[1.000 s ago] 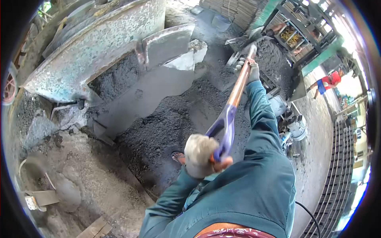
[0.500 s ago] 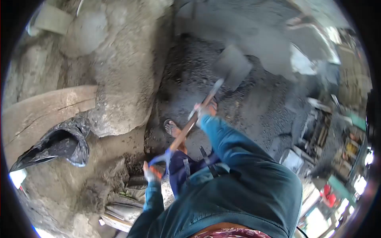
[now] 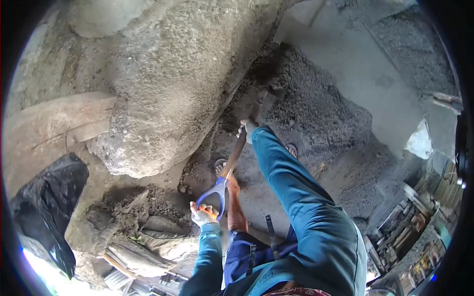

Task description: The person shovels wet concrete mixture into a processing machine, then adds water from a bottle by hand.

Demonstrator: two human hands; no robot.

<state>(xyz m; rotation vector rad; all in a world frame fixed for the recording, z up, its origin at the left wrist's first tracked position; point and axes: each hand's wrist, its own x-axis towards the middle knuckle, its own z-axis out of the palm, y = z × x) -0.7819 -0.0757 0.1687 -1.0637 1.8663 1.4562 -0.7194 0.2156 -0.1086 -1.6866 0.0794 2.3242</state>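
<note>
Low at the centre of the view, the left hand (image 3: 204, 214), in a pale glove with orange on it, is curled tight round the blue D-shaped grip (image 3: 216, 191) of a shovel (image 3: 232, 160). The right hand (image 3: 248, 127), also gloved, is wrapped round the smooth wooden shaft much further along, at the end of a long teal sleeve (image 3: 291, 187). Both fists are closed on the tool.

The shovel slants up and to the right from the grip. Its far end reaches the seam where the mound (image 3: 173, 84) meets the gravel (image 3: 316, 106); the blade there is too dark and buried to make out.

The mound is a big, rounded heap of pale grey, sandy stuff with a rough, crusted skin. The gravel is darker, coarse and crumbly, and spreads to the right of the shaft. Beyond it lies a flat, smooth, light grey slab (image 3: 365, 64).

A sandalled foot (image 3: 221, 166) stands on the dirt just beside the shaft, with a bare shin above the blue shorts.

To the left, a weathered plank (image 3: 54, 123) lies against the mound, and below it sags a crumpled, glossy black bag (image 3: 44, 207). Dusty, flattened sacks (image 3: 148, 244) lie near the left hand.
</note>
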